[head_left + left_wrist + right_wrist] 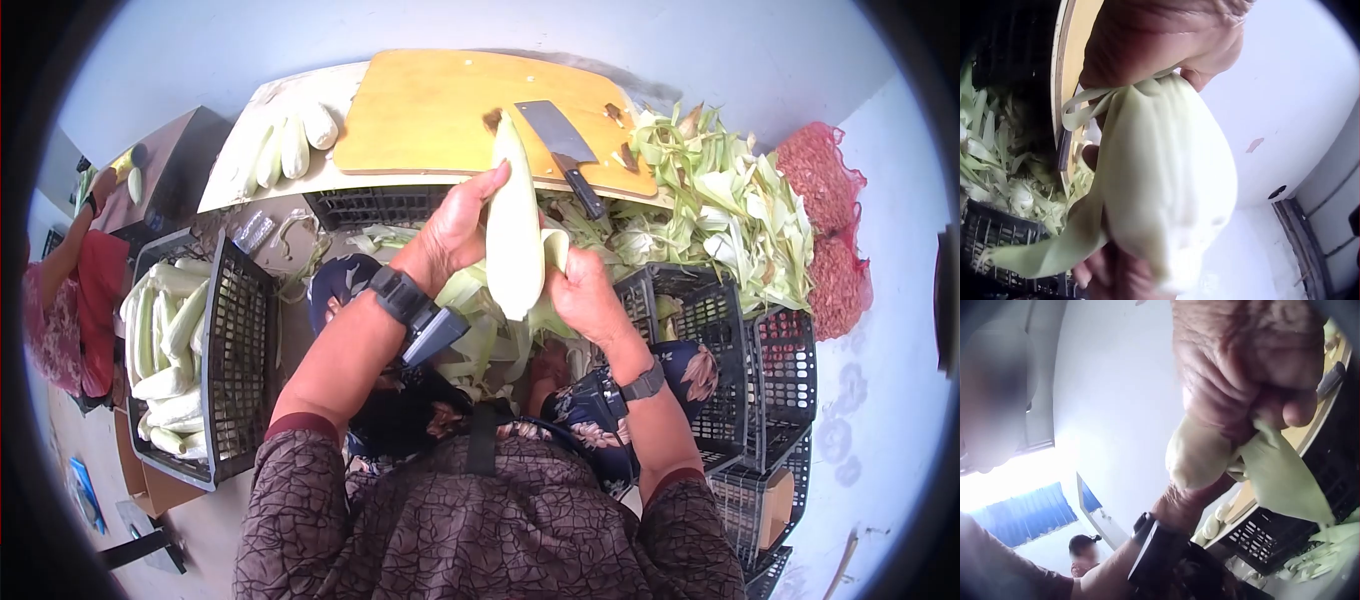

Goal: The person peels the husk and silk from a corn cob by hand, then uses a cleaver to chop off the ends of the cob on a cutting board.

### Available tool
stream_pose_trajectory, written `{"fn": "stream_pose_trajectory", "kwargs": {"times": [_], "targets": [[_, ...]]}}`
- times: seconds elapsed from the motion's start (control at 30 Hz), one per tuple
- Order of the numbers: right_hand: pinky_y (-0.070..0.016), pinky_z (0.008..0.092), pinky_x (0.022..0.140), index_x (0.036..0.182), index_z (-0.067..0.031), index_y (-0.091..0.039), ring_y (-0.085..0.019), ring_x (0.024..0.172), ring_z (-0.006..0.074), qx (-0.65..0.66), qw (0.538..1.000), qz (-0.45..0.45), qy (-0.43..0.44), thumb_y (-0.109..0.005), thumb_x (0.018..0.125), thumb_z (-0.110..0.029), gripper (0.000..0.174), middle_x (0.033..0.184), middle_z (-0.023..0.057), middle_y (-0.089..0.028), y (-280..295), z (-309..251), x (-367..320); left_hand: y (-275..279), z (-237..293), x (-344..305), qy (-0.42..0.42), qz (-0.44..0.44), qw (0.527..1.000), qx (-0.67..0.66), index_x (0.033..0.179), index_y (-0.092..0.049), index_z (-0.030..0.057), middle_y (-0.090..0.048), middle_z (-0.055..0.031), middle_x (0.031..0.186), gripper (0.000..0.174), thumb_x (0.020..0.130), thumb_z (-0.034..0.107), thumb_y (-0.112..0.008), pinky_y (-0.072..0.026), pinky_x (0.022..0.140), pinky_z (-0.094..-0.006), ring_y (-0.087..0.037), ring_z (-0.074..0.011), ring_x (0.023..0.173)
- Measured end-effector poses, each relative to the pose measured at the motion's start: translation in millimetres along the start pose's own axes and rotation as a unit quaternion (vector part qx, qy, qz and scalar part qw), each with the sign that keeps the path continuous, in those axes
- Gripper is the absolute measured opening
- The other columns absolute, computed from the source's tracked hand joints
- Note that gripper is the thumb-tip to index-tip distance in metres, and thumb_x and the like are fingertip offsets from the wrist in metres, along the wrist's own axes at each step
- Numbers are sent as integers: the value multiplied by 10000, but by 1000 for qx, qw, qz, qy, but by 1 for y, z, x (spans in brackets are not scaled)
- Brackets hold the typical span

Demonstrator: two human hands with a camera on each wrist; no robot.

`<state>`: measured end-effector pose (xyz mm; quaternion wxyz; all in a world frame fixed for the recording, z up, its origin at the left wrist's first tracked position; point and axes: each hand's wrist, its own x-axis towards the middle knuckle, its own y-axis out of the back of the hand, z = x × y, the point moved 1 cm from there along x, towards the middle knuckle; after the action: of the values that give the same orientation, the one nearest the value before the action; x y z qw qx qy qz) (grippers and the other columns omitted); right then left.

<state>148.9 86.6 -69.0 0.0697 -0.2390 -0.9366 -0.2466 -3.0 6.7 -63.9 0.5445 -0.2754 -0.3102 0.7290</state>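
A pale green corn ear (516,235), still in some husk, stands nearly upright in front of the person. The left hand (455,232) grips its left side, thumb along the upper part; the left wrist view shows the ear (1166,169) close up below that hand (1163,40). At the ear's lower right, the right hand (588,298) pinches a husk leaf (553,250) that bends away from the ear. In the right wrist view the leaf (1285,475) hangs from the right hand (1247,369), beside the ear's end (1197,456).
A cleaver (558,135) lies on the orange board (430,110), with several ears (295,145) left of it. A black crate (240,350) of ears stands left, husks (720,200) pile up right, near stacked crates (780,380) and red net sacks (835,270). Another person (90,300) is far left.
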Motion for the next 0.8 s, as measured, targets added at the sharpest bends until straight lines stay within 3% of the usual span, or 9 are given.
{"fn": "stream_pose_trajectory", "kwargs": {"times": [0.07,0.13,0.2,0.3,0.37,0.5,0.6,0.67,0.8], "targets": [[-469,363,609,902,21,-565,-598,651,317,4,1000,-7,-13,-512,779,-26,142,738,202,-597,-3,2,-7,3,7,0,-14,32,999,28,999,-519,-50,-595,-203,905,482,916,403,-377,-494,777,-412,-602,-303,847],[-463,357,587,829,27,-575,-604,658,329,-154,980,-78,-96,-503,792,-28,98,698,211,-586,3,-4,-18,9,21,3,-28,63,996,58,1012,-505,-56,-588,-214,924,496,921,408,-356,-488,793,-423,-597,-318,872],[-451,351,543,848,23,-590,-594,609,339,-164,980,-89,-74,-520,798,-47,111,646,212,-568,5,2,-36,23,42,5,-119,172,978,-18,1080,-440,-67,-579,-238,932,516,930,411,-316,-474,814,-466,-581,-352,919],[-444,351,523,886,18,-597,-576,565,348,4,997,-55,-47,-529,800,-55,132,612,214,-553,13,3,-53,27,52,2,-166,221,960,-45,1140,-360,-63,-558,-240,941,480,936,371,-336,-469,809,-487,-576,-352,915],[-407,265,538,911,44,-588,-455,579,77,-98,988,-98,-70,-518,829,-54,146,609,70,-536,19,-8,-54,33,47,6,-210,232,949,-33,1124,-357,-57,-540,-224,951,437,928,331,-397,-471,809,-466,-572,-341,908],[-407,269,527,933,33,-597,-478,564,98,-110,985,-104,-81,-537,821,-72,164,606,86,-554,21,-20,-54,35,46,8,-190,232,950,-84,1133,-365,-38,-535,-218,964,448,903,335,-462,-475,794,-462,-566,-332,892],[-427,267,521,1091,28,-549,-515,565,121,-236,949,-168,-124,-590,799,-99,321,694,115,-603,26,-19,-50,30,40,8,-207,235,949,-42,1133,-379,-23,-535,-217,966,419,893,302,-489,-475,794,-461,-568,-321,884],[-494,310,572,1207,-5,-467,-611,575,228,-177,976,-40,-120,-654,757,-236,539,708,166,-631,36,-24,-45,27,35,7,-208,243,947,-33,1134,-389,-13,-540,-209,968,400,888,281,-502,-466,815,-460,-565,-311,897],[-515,331,662,1281,4,-381,-640,735,217,-143,986,22,-79,-693,731,-279,693,950,192,-626,53,-37,-20,18,32,6,-169,177,969,-34,1115,-417,-13,-546,-196,972,390,882,289,-499,-450,840,-453,-555,-306,930]]}}
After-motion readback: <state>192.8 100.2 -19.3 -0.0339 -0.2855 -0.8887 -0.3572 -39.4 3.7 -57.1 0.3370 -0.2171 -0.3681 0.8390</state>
